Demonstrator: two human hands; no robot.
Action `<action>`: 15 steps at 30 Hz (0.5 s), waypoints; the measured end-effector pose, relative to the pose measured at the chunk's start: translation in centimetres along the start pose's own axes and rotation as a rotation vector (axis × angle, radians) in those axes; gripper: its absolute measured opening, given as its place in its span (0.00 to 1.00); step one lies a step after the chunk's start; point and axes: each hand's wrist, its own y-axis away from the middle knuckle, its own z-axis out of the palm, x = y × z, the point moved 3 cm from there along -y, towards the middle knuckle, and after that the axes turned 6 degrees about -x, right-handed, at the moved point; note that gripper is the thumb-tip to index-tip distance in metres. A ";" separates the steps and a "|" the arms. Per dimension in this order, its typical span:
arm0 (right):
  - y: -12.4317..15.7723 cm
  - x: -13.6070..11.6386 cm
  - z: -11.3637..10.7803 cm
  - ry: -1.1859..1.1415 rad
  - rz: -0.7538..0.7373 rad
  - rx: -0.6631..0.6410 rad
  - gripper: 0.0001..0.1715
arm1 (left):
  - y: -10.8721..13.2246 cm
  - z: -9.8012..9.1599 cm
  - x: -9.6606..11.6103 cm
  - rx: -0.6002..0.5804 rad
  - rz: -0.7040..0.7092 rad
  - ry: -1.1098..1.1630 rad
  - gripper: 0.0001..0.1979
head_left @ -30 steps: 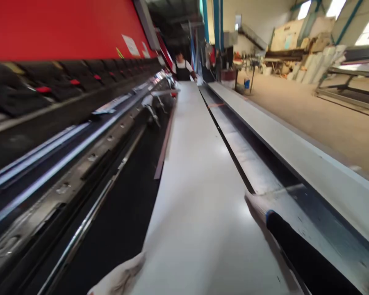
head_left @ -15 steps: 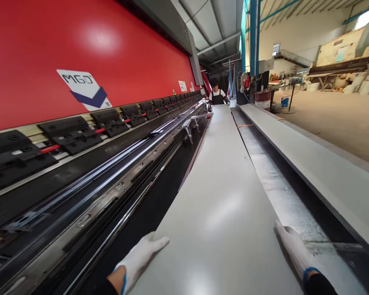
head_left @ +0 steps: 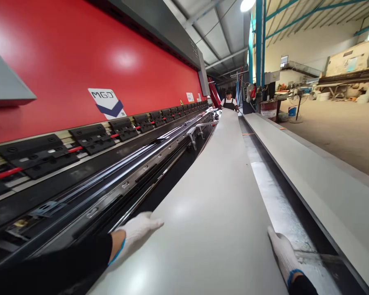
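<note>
On the front of the red machine [head_left: 153,78] we read the letters MGD, dark on a white label [head_left: 100,95] with a blue arrow shape. Farther along the machine's front we see a yellow triangle sign [head_left: 181,102] and a white notice [head_left: 190,97], its print too small for us.

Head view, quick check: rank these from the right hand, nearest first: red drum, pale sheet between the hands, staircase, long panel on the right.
1. Pale sheet: its right edge is at the right hand.
2. Long panel: farther right, across a gap.
3. Red drum: well ahead, near the panel's far end.
4. Staircase: deep background, upper right.
</note>
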 end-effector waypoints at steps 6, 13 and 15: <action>0.3 -6.3 -3.9 0.387 -0.047 0.209 0.37 | -4.3 6.7 -13.9 -0.313 -0.294 0.443 0.24; 0.7 -12.6 -5.9 0.424 -0.195 0.411 0.40 | -6.4 8.2 -11.3 -0.093 -0.110 0.423 0.31; 0.6 -10.4 -5.7 0.389 -0.181 0.425 0.41 | -6.9 7.1 -10.2 0.002 -0.041 0.321 0.32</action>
